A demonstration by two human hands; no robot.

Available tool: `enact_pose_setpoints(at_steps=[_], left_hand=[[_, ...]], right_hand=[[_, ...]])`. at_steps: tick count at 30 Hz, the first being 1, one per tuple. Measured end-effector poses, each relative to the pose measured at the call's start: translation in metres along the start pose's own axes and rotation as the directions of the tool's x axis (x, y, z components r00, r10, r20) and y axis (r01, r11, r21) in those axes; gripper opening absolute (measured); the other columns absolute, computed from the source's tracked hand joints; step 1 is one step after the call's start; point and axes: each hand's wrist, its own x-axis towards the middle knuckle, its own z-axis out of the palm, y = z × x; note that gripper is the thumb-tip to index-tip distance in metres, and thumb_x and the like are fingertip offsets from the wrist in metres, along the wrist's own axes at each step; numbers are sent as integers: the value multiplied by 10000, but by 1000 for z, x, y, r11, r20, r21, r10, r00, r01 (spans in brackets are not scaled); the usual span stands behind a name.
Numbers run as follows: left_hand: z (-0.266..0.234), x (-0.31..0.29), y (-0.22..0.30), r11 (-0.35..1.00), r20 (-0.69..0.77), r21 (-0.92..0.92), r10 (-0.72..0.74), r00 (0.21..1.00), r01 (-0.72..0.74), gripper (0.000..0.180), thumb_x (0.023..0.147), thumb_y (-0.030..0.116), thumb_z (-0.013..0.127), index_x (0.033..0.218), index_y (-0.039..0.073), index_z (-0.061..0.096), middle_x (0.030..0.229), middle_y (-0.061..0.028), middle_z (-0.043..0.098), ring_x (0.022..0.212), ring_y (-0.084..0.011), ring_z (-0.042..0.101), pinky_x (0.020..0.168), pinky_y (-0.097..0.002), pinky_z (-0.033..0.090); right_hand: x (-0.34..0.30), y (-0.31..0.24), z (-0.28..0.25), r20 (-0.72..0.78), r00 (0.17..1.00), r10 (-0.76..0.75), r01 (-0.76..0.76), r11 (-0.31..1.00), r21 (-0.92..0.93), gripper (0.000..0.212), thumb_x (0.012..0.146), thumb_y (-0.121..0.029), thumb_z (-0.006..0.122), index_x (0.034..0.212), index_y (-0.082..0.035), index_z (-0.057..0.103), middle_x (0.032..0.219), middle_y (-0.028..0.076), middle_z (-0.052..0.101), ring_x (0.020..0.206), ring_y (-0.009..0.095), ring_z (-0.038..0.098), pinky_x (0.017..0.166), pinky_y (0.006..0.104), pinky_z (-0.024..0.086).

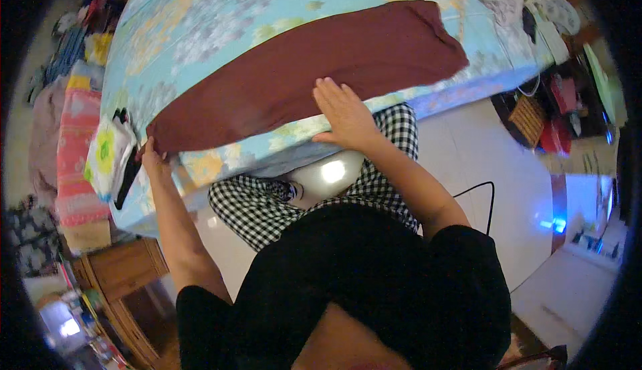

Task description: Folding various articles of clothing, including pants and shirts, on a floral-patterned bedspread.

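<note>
A long maroon garment [287, 79] lies flat on the bed, folded lengthwise into a strip. It runs from the bed's near left up toward the far right; its exact kind I cannot make out. My left hand [154, 158] is at its narrow left end, the fingers closed on the corner there. Over the middle of the garment's near edge rests my right hand [344, 116], palm down, fingers stretched out and holding nothing. Just left of my left hand is a small pile of white cloth [110, 149] with a green and yellow print, and a black piece beside it.
A light blue floral sheet [200, 29] covers the bed. Crumpled pale clothes [488, 2] lie at its far right, near a white fan [559, 13]. Pink patterned bedding [80, 149] is stacked at the left. A black cable [491, 203] crosses the floor at right.
</note>
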Motion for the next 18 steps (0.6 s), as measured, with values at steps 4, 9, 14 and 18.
enact_pose_setpoints(at_steps=[4, 9, 14, 18], left_hand=[[60, -27, 66, 937, 162, 2, 344, 925, -349, 301, 824, 162, 595, 1108, 75, 547, 1003, -54, 605, 914, -179, 574, 776, -361, 472], [208, -130, 107, 851, 497, -42, 472, 728, -523, 295, 812, 157, 631, 1039, -1, 527, 943, -84, 598, 817, -171, 589, 702, -291, 481], [346, -226, 39, 362, 747, 155, 566, 349, -919, 299, 773, 243, 635, 855, -40, 579, 824, -157, 619, 756, -252, 574, 719, -359, 453], [396, -285, -59, 625, 989, 103, 20, 148, -774, 390, 804, 332, 624, 1039, 26, 562, 898, -114, 613, 814, -202, 592, 713, -327, 471]], right_hand=[[-1, 0, -1, -28, 1000, -1, 1, 1000, 2, 906, 694, -551, 630, 1328, 27, 337, 1420, 180, 285, 1335, 294, 238, 1064, 425, 246], [-8, 5, 0, -38, 999, 21, -20, 1000, 19, 913, 685, -563, 630, 1328, 20, 348, 1424, 169, 286, 1340, 284, 230, 1070, 420, 238], [-6, 5, 3, -96, 995, 17, -11, 998, 56, 894, 677, -542, 646, 1312, 25, 372, 1409, 171, 312, 1327, 288, 255, 1066, 421, 246], [-5, 3, -1, -145, 989, -3, 8, 999, 33, 791, 628, -522, 671, 1183, 17, 510, 1270, 178, 471, 1220, 281, 402, 1029, 399, 287]])
